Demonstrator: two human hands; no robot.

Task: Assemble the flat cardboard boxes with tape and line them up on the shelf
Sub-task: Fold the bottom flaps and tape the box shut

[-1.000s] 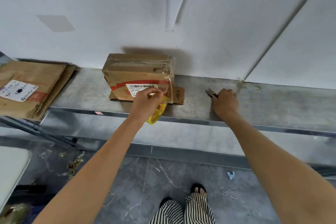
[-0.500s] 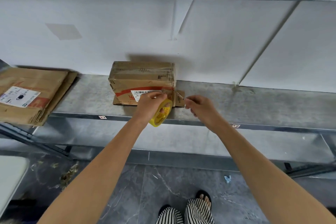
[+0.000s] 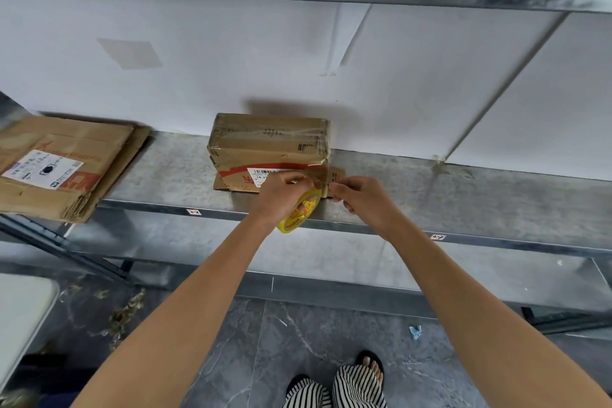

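MOVED: right hand [image 3: 361, 200] has come from the open shelf [image 3: 480, 205] to the box [image 3: 268, 146] corner | HANDS: left hand [image 3: 281, 195] grips tape roll [image 3: 299, 214]; right fingers curled, grip unclear | PROGRESS: one box on shelf, taping likely unfinished; flat boxes [image 3: 63, 169] remain.

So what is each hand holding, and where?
Left hand grips the yellow tape roll by its upper rim. Right hand pinches something small at the front corner of the box; what exactly cannot be told.

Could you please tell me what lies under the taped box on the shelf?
A flat cardboard piece juts out beneath the taped box, on the shelf; its middle is covered.
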